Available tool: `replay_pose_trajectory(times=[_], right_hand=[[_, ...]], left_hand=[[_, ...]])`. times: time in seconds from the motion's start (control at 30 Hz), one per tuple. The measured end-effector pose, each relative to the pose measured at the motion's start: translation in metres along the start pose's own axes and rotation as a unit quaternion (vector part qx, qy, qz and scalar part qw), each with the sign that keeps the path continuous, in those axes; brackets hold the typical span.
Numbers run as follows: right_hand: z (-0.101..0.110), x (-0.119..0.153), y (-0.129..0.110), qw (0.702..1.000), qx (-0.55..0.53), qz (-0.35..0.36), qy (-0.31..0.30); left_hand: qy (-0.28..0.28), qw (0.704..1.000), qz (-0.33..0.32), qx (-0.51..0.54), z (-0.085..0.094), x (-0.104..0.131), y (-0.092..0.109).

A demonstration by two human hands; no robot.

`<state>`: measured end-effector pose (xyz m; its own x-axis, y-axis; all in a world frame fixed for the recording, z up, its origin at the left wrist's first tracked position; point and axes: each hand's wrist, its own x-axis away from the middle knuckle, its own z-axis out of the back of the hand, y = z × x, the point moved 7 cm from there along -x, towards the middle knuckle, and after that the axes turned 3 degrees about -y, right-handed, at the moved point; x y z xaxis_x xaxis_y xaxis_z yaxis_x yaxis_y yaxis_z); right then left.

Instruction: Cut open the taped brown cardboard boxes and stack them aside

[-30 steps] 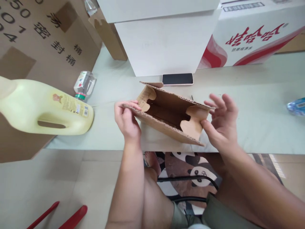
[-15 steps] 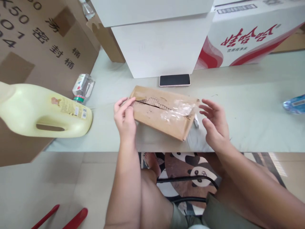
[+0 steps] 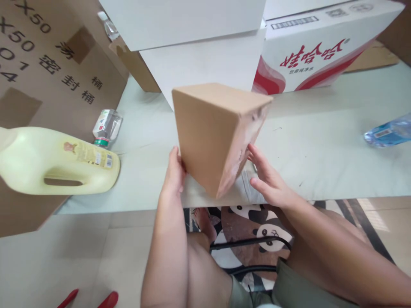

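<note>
A brown cardboard box [image 3: 205, 137] is tilted up above the table, a plain face toward me and its taped side turned to the right. My left hand [image 3: 175, 171] holds the box at its lower left edge, its fingertips partly hidden behind it. My right hand [image 3: 268, 177] is at the taped side, fingers apart, fingertips at or very near the cardboard; whether they press on it is unclear. Part of a small object shows behind the box by the right fingertips, too hidden to name.
A yellow jug [image 3: 61, 162] and a clear bottle [image 3: 107, 126] lie at the left beside a large carton [image 3: 32, 64]. White boxes [image 3: 205, 64] and a red-and-white carton [image 3: 308, 60] stand behind. A blue-labelled bottle [image 3: 388, 130] lies at the right.
The box has been lifted and turned from lying flat, so its torn, taped face now points right. My right hand has moved left to it. The phone is now out of sight.
</note>
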<state>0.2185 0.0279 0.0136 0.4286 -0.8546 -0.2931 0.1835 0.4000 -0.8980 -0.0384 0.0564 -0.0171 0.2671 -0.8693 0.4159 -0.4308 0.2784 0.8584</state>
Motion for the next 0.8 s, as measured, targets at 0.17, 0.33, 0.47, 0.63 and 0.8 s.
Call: replay_pose_trajectory(times=[0.17, 0.33, 0.47, 0.63, 0.8], right_hand=[[0.014, -0.001, 0.004, 0.995, -0.063, 0.018, 0.068], [0.023, -0.005, 0.007, 0.987, -0.123, -0.016, 0.101], [0.013, -0.009, -0.001, 0.988, -0.143, -0.037, 0.044], [-0.001, -0.008, -0.006, 0.981, -0.176, -0.058, -0.051], [-0.003, -0.006, -0.003, 0.983, -0.156, -0.071, -0.067]], left_hand=[[-0.202, 0.959, 0.118, -0.159, -0.021, 0.015, -0.03], [-0.305, 0.852, 0.135, -0.403, -0.032, 0.024, -0.037], [-0.153, 0.911, -0.034, -0.381, -0.026, 0.001, -0.006], [-0.055, 0.93, -0.307, -0.194, -0.009, -0.004, 0.031], [-0.119, 0.92, -0.336, -0.161, -0.018, 0.004, 0.033]])
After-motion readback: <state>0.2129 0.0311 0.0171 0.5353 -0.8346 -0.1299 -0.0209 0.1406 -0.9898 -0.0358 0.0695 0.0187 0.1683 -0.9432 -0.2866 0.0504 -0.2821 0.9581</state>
